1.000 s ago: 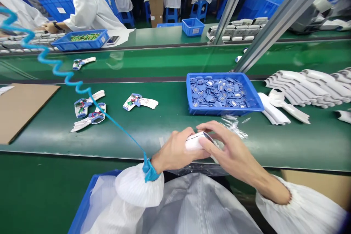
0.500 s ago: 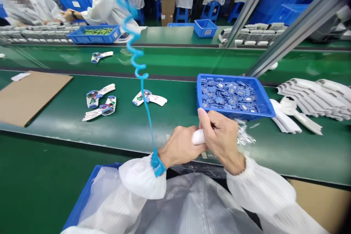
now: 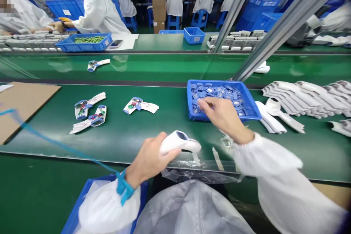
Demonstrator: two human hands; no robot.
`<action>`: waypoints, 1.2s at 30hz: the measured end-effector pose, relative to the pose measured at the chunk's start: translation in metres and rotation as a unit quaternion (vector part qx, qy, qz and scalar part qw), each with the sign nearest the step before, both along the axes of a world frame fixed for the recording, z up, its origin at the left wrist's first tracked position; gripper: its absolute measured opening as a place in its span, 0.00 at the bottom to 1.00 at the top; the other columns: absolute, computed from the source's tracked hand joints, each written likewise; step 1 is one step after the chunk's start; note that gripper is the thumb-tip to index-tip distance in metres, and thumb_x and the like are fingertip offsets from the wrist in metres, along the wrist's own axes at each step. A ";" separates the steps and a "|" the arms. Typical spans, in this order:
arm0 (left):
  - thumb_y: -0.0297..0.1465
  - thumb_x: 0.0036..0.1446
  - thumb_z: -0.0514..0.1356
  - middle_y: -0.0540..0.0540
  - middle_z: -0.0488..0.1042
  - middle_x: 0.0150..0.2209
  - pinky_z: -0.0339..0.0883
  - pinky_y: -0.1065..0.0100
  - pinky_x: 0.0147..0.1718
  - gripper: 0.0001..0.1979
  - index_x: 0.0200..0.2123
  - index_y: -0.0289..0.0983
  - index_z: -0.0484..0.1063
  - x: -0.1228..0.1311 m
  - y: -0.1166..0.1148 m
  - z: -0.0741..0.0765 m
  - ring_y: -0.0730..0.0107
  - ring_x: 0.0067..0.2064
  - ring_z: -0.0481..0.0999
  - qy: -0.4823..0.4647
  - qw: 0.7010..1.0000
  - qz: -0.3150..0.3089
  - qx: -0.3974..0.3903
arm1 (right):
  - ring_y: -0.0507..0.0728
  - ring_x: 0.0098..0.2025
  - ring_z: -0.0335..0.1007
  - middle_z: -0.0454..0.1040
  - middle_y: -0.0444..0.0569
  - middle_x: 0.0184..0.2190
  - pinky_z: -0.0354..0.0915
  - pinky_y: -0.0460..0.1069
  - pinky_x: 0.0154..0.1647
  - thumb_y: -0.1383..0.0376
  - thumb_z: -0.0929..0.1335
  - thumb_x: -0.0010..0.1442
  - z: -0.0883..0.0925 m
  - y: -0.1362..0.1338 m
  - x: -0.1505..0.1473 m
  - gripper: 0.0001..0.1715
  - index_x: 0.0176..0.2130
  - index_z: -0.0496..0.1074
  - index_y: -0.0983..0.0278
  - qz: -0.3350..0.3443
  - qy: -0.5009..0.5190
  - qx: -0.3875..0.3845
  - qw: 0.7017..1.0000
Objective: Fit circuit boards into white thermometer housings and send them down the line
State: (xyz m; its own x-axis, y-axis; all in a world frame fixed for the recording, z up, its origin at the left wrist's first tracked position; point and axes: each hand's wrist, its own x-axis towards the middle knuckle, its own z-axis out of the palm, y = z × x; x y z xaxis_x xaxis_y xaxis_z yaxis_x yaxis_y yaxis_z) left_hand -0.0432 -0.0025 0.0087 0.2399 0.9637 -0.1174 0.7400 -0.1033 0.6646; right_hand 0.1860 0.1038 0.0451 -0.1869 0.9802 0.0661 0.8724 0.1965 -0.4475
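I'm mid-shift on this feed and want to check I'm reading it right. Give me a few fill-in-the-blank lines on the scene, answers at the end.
1. The white casing is in the ____ hand.
2. The right hand is at the tray, where the small parts are coloured ____.
3. Left of the tray, the near bench bears ____ open units with wiring showing.
4. The brown sheet at the bench's left end is made of ____.

Missing words: left; blue; three; cardboard.
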 end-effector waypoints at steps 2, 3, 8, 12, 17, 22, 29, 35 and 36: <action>0.41 0.63 0.61 0.49 0.76 0.36 0.62 0.66 0.34 0.11 0.42 0.41 0.68 -0.011 0.002 0.004 0.63 0.36 0.75 0.008 1.000 -0.005 0.019 | 0.59 0.44 0.77 0.82 0.51 0.43 0.65 0.50 0.47 0.61 0.65 0.69 -0.001 0.031 0.008 0.16 0.45 0.80 0.64 0.002 -0.090 0.009 0.996; 0.37 0.63 0.61 0.47 0.77 0.40 0.64 0.65 0.38 0.10 0.45 0.41 0.68 -0.013 0.004 0.006 0.62 0.39 0.75 0.027 0.999 -0.016 0.042 | 0.61 0.46 0.77 0.82 0.55 0.44 0.65 0.51 0.48 0.62 0.67 0.66 -0.005 0.045 0.008 0.14 0.45 0.80 0.65 0.005 -0.116 0.001 0.993; 0.28 0.62 0.61 0.41 0.77 0.42 0.62 0.58 0.42 0.10 0.47 0.37 0.71 0.003 0.015 0.006 0.53 0.45 0.73 0.216 0.963 -0.087 0.140 | 0.67 0.45 0.78 0.80 0.66 0.39 0.66 0.55 0.48 0.70 0.74 0.54 -0.028 0.075 -0.009 0.09 0.37 0.80 0.72 0.007 -0.155 -0.036 0.987; 0.32 0.60 0.62 0.46 0.77 0.39 0.61 0.63 0.37 0.09 0.44 0.39 0.71 0.002 0.023 0.007 0.59 0.40 0.74 0.102 0.992 0.026 0.066 | 0.67 0.48 0.77 0.79 0.67 0.44 0.66 0.55 0.50 0.72 0.71 0.57 -0.024 0.075 -0.002 0.11 0.41 0.80 0.72 0.014 -0.126 -0.030 0.992; 0.43 0.64 0.60 0.47 0.74 0.37 0.62 0.67 0.35 0.15 0.42 0.37 0.68 -0.004 0.033 0.014 0.66 0.36 0.71 -0.184 0.977 0.096 -0.053 | 0.58 0.38 0.78 0.81 0.52 0.36 0.71 0.52 0.44 0.65 0.65 0.67 0.001 0.041 0.018 0.18 0.52 0.78 0.65 0.019 0.031 -0.049 0.998; 0.39 0.65 0.59 0.48 0.73 0.36 0.60 0.67 0.34 0.11 0.43 0.37 0.67 0.023 0.041 0.027 0.67 0.34 0.70 -0.148 0.988 0.035 -0.014 | 0.53 0.27 0.70 0.75 0.44 0.23 0.70 0.51 0.34 0.48 0.70 0.61 0.010 -0.026 0.004 0.26 0.49 0.79 0.63 0.006 0.405 -0.163 0.900; 0.37 0.67 0.56 0.44 0.75 0.38 0.60 0.65 0.33 0.10 0.46 0.38 0.65 0.038 0.041 0.036 0.61 0.36 0.73 -0.022 0.999 -0.043 -0.002 | 0.53 0.30 0.70 0.77 0.47 0.30 0.68 0.49 0.30 0.48 0.71 0.61 -0.014 -0.063 -0.014 0.24 0.48 0.79 0.62 -0.052 0.464 -0.077 0.881; 0.38 0.71 0.51 0.45 0.77 0.44 0.60 0.62 0.38 0.13 0.53 0.39 0.65 0.035 0.038 0.031 0.59 0.41 0.75 0.056 0.990 -0.113 0.068 | 0.54 0.41 0.74 0.78 0.50 0.44 0.71 0.50 0.44 0.60 0.68 0.68 -0.014 -0.067 0.000 0.15 0.51 0.75 0.63 0.087 0.270 0.075 0.956; 0.39 0.72 0.49 0.46 0.78 0.45 0.60 0.62 0.38 0.15 0.55 0.40 0.65 0.037 0.037 0.028 0.61 0.41 0.75 0.042 0.989 -0.120 0.079 | 0.54 0.44 0.74 0.77 0.51 0.46 0.71 0.49 0.46 0.61 0.67 0.69 -0.014 -0.068 0.001 0.15 0.53 0.74 0.62 0.109 0.258 0.077 0.957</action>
